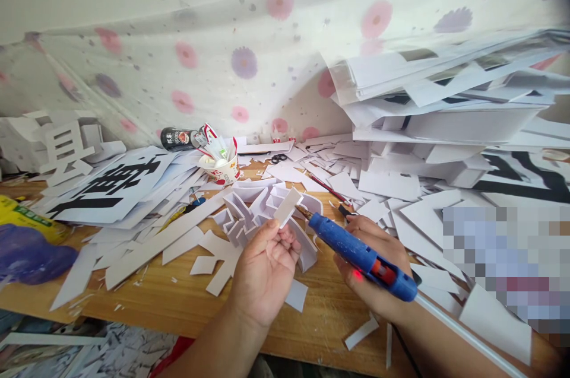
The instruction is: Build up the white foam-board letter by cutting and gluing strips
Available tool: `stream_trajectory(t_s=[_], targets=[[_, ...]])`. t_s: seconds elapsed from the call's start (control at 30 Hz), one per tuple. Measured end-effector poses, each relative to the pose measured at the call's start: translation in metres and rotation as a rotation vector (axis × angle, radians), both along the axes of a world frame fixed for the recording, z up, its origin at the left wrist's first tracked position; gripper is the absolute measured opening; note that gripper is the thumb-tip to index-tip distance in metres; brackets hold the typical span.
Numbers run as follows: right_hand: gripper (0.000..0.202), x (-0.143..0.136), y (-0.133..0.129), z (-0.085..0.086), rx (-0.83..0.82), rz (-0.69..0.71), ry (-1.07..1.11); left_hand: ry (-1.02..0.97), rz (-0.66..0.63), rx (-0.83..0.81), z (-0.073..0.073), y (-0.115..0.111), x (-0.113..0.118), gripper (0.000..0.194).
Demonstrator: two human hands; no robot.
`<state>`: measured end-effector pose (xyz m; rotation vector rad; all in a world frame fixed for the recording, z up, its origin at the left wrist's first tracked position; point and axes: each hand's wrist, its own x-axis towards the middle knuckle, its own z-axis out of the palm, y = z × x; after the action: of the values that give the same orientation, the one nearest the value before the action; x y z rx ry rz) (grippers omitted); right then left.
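My left hand [266, 268] pinches a small white foam-board strip [287, 207] between thumb and fingers, tilted up. My right hand [371, 265] grips a blue hot glue gun [363, 254], its metal nozzle pointing left at the strip's edge. A red light glows on the gun's side. Just behind both hands a white three-dimensional foam-board character [256, 218] lies on the wooden table [187, 301].
White offcuts and printed black-character sheets [111, 188] cover the table. A paper cup with tools [221, 165], a dark bottle [178, 138] and scissors [278, 158] stand at the back. Stacked boards [445, 105] rise at right. A purple object [31, 253] lies far left.
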<state>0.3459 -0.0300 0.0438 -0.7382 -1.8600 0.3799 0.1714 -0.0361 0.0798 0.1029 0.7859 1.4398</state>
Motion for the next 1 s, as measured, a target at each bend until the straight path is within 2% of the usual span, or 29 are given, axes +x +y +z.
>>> stream_trajectory(t_s=[0.4,0.7,1.0], targets=[[0.019,0.001,-0.003,0.009,-0.018,-0.077,-0.020,-0.026,-0.048,0.019,-0.005,0.000,-0.006,0.025],[0.021,0.000,-0.003,0.010,-0.017,-0.054,-0.062,-0.045,-0.081,0.038,-0.007,0.000,-0.006,0.019],[0.018,0.000,-0.001,0.008,-0.096,-0.027,-0.034,-0.070,-0.128,0.069,-0.010,0.000,-0.008,0.017]])
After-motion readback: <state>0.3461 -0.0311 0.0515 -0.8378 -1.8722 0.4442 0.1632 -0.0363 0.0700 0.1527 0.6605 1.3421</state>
